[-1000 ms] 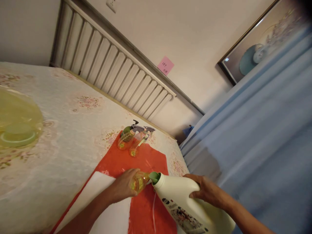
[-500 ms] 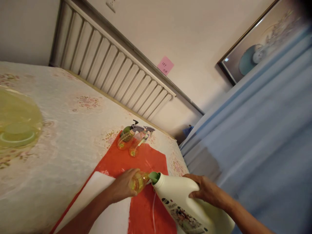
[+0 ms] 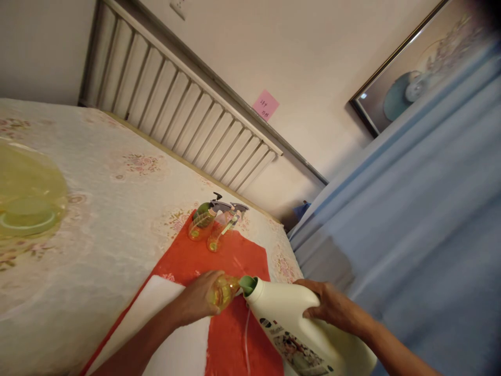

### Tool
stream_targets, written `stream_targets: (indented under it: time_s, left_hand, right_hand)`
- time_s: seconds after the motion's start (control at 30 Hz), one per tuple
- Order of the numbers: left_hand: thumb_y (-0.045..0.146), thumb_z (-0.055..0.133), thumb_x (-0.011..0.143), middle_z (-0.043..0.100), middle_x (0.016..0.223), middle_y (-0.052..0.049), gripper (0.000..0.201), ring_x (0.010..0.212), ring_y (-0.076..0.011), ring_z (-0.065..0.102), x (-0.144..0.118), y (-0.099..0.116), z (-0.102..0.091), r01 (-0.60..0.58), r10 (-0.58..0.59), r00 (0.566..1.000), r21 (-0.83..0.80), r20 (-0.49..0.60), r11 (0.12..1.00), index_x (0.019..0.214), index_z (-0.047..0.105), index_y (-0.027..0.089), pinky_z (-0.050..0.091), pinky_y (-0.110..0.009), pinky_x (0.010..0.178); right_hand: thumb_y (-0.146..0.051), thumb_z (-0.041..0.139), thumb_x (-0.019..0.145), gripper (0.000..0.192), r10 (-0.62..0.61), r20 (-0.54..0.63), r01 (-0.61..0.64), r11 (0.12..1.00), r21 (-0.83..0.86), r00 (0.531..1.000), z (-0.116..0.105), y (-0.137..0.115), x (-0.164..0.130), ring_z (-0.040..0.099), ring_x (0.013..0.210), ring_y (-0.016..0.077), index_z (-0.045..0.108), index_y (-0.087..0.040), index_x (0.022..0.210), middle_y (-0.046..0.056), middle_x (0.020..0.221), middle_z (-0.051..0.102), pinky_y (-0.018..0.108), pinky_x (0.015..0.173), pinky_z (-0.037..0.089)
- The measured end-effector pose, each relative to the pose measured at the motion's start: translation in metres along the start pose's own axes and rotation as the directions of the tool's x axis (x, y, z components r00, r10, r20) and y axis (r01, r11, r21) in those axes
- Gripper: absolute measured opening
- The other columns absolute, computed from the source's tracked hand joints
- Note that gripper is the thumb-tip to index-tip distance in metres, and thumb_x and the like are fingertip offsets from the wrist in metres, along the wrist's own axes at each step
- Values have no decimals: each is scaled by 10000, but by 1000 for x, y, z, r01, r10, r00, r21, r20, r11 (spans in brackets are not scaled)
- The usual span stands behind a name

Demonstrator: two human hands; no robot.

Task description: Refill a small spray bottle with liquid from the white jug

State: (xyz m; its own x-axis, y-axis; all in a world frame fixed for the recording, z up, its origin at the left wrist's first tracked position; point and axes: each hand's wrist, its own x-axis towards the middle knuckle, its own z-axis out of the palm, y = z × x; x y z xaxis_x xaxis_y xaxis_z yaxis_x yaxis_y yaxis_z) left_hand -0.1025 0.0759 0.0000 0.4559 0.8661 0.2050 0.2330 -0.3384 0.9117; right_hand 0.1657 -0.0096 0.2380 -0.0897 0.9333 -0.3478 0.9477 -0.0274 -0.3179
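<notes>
Nothing's shifting since a second ago: left hand (image 3: 198, 300) is gripping the small bottle (image 3: 222, 290) over the red sheet (image 3: 230, 261), right hand (image 3: 332, 308) is clutching the tilted jug (image 3: 289, 318), spout touching its mouth. I'm judging the pour ongoing.

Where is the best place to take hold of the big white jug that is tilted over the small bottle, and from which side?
Probably the upper shoulder of the white jug, from its right side, where the right hand wraps it now. The jug leans with its green spout toward the small yellow bottle in the left hand.
</notes>
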Motion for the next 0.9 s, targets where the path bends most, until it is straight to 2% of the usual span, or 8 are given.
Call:
stream_targets:
  time_s: [0.27, 0.6, 0.73, 0.83, 0.9]
  left_hand:
    - [224, 662, 583, 618, 1139, -25, 574, 1069, -253, 588, 1, -3, 2, -29, 28, 1000, 16, 10, 999, 1132, 505, 281, 465, -323, 884]
    - [206, 653, 577, 611, 1156, -21, 623, 1074, -242, 586, 2, -5, 2, -39, 38, 999, 18, 16, 999, 1172, 492, 293, 457, -313, 899]
    - [193, 653, 558, 589, 1234, -49, 714, 1137, -264, 560, 3, -8, 5, -21, 20, 1000, 26, 5, 999, 1238, 453, 279, 448, -337, 941]
    - [202, 662, 561, 574, 1260, -69, 682, 1180, -282, 533, 3, -9, 6, -18, 18, 1000, 38, -8, 999, 1214, 473, 254, 430, -351, 977]
    - [192, 661, 559, 599, 1204, -58, 627, 1143, -272, 554, 3, -7, 6, -28, 29, 1000, 42, -6, 999, 1163, 503, 248, 440, -339, 958]
  right_hand:
    - [-262, 673, 691, 460, -13, 9, 13, 1000, 9, 1000, 1, 0, 0, 637, 834, 212, 638, -247, 1150, -11, 940, 722, 263, 705, 491]
    - [-234, 684, 695, 510, -25, 9, 25, 1000, 14, 1000, 0, 1, 0, 638, 846, 206, 618, -255, 1200, -14, 969, 723, 263, 725, 488]
    - [-226, 684, 691, 482, -21, 12, 21, 1000, 7, 1000, 0, 1, 0, 635, 836, 201, 625, -252, 1169, -18, 959, 721, 254, 702, 483]
    - [-221, 680, 688, 418, -12, 15, 12, 1000, 10, 1000, 0, 0, 1, 635, 817, 196, 640, -239, 1103, -18, 937, 720, 247, 682, 479]
    - [-225, 680, 689, 385, -19, 15, 19, 1000, 12, 1000, 0, -1, 1, 636, 827, 197, 643, -235, 1072, -18, 938, 719, 247, 690, 480]
